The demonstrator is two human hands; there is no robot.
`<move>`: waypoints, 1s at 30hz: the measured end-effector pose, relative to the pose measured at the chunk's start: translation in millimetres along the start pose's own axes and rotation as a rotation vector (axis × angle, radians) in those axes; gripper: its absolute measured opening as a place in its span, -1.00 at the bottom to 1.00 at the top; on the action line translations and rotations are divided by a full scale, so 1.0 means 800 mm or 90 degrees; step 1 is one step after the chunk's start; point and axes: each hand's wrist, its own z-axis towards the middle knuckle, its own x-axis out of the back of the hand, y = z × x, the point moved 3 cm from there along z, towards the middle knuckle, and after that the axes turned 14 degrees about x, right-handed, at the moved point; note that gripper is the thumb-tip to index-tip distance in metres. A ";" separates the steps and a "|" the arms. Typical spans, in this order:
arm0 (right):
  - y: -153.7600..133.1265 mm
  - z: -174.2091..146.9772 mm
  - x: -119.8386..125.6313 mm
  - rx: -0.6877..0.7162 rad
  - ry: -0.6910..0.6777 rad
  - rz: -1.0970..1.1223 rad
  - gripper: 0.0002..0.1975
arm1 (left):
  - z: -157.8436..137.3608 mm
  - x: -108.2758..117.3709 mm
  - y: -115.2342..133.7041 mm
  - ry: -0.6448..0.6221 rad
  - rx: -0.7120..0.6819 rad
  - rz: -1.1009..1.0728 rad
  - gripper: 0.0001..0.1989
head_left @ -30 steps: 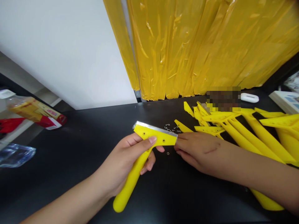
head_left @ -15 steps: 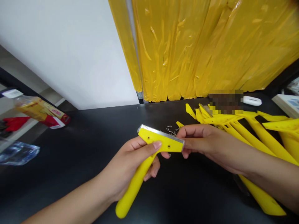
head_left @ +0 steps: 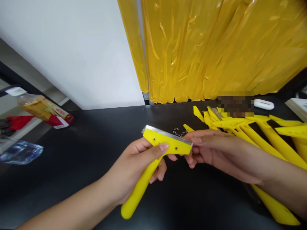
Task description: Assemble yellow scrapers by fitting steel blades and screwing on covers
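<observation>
A yellow scraper point(head_left: 142, 187) with a metal strip along its head is tilted in my left hand point(head_left: 136, 163). The left thumb presses the face of the head between two small holes, with the fingers curled behind. My right hand point(head_left: 208, 148) is at the head's right end, its fingers bent together. Its fingertips are partly hidden behind the head, so whether they pinch something small there cannot be seen. Small screws and nuts point(head_left: 177, 131) lie scattered on the black table point(head_left: 83, 166) just beyond the head.
Several more yellow scraper parts point(head_left: 254, 127) are piled on the right, partly under my right forearm. A white case point(head_left: 263, 104) lies behind them. A drink bottle point(head_left: 48, 108) and a clear plastic item point(head_left: 22, 152) are at left. Yellow plastic sheeting point(head_left: 192, 51) hangs at the back.
The right hand's fingers have shifted behind the end of the head, and the hand has turned a little. The left hand keeps the same hold. The whole view has shifted slightly.
</observation>
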 end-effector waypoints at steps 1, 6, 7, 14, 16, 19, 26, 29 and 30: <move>0.000 -0.001 -0.001 -0.003 -0.002 -0.004 -0.73 | 0.000 -0.001 0.000 0.001 -0.003 0.006 -0.71; 0.001 -0.002 -0.006 0.005 -0.019 -0.050 -0.78 | -0.003 -0.004 0.001 0.006 -0.019 0.045 -0.68; 0.001 -0.002 -0.006 0.007 -0.020 -0.058 -0.78 | -0.003 -0.004 0.001 0.011 -0.022 0.050 -0.68; 0.002 -0.004 -0.002 0.014 -0.002 -0.058 -0.74 | -0.004 -0.001 -0.002 0.021 -0.025 0.062 -0.61; 0.001 -0.005 0.000 0.020 -0.009 -0.054 -0.75 | -0.006 -0.002 -0.002 0.010 -0.019 0.065 -0.60; -0.002 -0.003 0.003 0.017 -0.022 -0.095 -0.77 | -0.007 -0.003 -0.002 0.018 -0.013 0.072 -0.66; -0.015 0.003 0.008 0.066 -0.035 -0.329 -0.73 | 0.004 0.003 -0.008 -0.040 0.057 0.001 -0.69; -0.018 0.006 0.004 0.078 -0.036 -0.394 -0.69 | 0.007 0.003 -0.010 -0.067 0.078 -0.026 -0.71; -0.020 0.007 0.003 0.083 -0.033 -0.424 -0.68 | 0.007 0.002 -0.011 -0.065 0.075 -0.029 -0.71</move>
